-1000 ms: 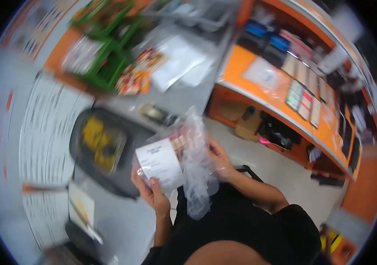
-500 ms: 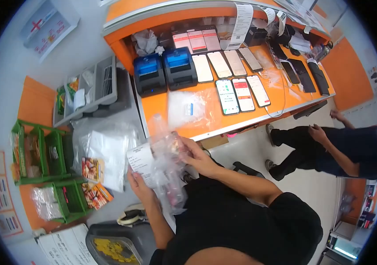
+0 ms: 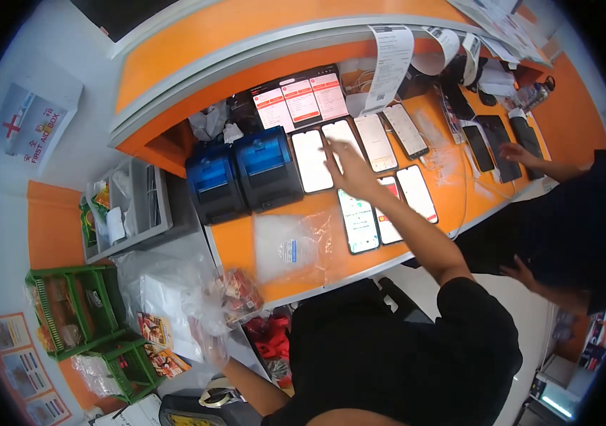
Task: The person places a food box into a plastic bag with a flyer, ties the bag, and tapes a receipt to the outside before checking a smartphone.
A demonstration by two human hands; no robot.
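Observation:
My right hand [image 3: 349, 170] is over the orange counter [image 3: 239, 266], its fingers apart at the lower part of a lit phone [image 3: 343, 135] in the upper row. Another bright phone [image 3: 311, 160] lies just left of it. Below the hand are a phone with a green and white screen [image 3: 359, 221] and one with a red and white screen [image 3: 417, 193]. At the counter's left corner my left hand [image 3: 210, 346] is wrapped round a clear plastic bag [image 3: 207, 307], which partly covers its fingers. A reddish packed item [image 3: 240, 295] shows at the bag's right side.
Two black and blue printers [image 3: 269, 167] stand left of the phones. A clear packet [image 3: 282, 248] lies in front of them. Green baskets [image 3: 79, 309] and a grey bin [image 3: 129, 206] are at the left. A co-worker [image 3: 566, 227] stands at the right, one hand near dark phones.
My right hand has left the bag and moved up to the phones. My left hand has moved down and left with the bag. The view has shifted closer to the counter.

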